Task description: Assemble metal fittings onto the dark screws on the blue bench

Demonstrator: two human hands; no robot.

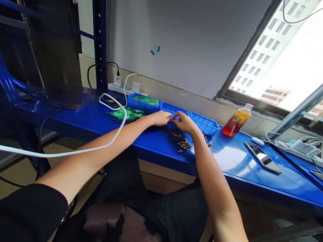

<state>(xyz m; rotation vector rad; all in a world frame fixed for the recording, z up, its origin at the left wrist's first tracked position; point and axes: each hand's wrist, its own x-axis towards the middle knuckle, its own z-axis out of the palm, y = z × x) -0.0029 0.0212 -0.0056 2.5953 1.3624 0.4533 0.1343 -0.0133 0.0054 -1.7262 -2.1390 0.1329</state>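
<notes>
My left hand [162, 118] and my right hand [183, 122] are close together just above the blue bench, fingertips almost meeting. Both are closed in a pinch. A thin dark piece shows between the fingertips, too small to name. Below and between the hands lies a pile of brass-coloured metal connectors [185, 144] with thin black leads [172, 135]. Left of my left hand, green plastic bags [128, 114] lie on the bench. Behind the hands stand a middle blue bin [174, 107], partly hidden by them, and a right blue bin [205, 124].
A left blue bin [142, 105] holds more green bags. A bottle of red drink [237, 120] and a phone [262, 157] are to the right. A white cable [96, 148] loops across my left forearm. Power strips [304, 150] sit at the right and back left.
</notes>
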